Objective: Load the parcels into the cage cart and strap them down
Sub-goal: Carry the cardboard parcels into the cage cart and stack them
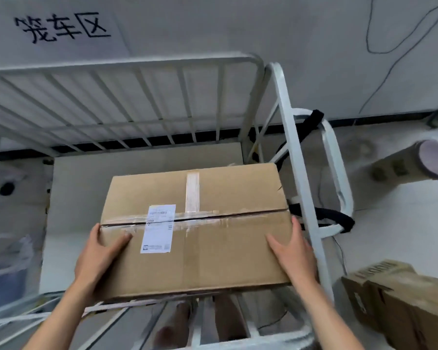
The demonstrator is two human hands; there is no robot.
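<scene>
**A:** What are the hands doing?

**B:** The left hand (99, 256) and right hand (293, 251) are set wide apart. Each clamps one end of a cardboard box (213, 248), thumb flat on the top face and fingers down the side. Both forearms reach forward from below.

**A:** And the box itself?

**B:** It's plain brown corrugated card, rectangular. The flaps meet in a dark seam under wrinkled clear tape (192, 192), and a white shipping label (158, 228) lies across that seam.

**A:** Where is it?

**B:** It's held inside the cage cart (127, 64), over the cart's pale flat floor board (86, 193) and close to the right-hand rail. I can't tell whether it touches the board. No other parcel shows on the board.

**A:** What's the cart like?

**B:** White painted metal tubing with thin upright bars. A black strap (339, 221) is looped round the tubular handle on its right.

**A:** And beyond it?

**B:** To the right, on the light floor, there's a second cardboard carton (402, 299), printed and tilted. There's also a beige cylinder (410, 165) lying on its side. A paper sign (61, 29) with black handwritten characters hangs on the grey wall.
</scene>
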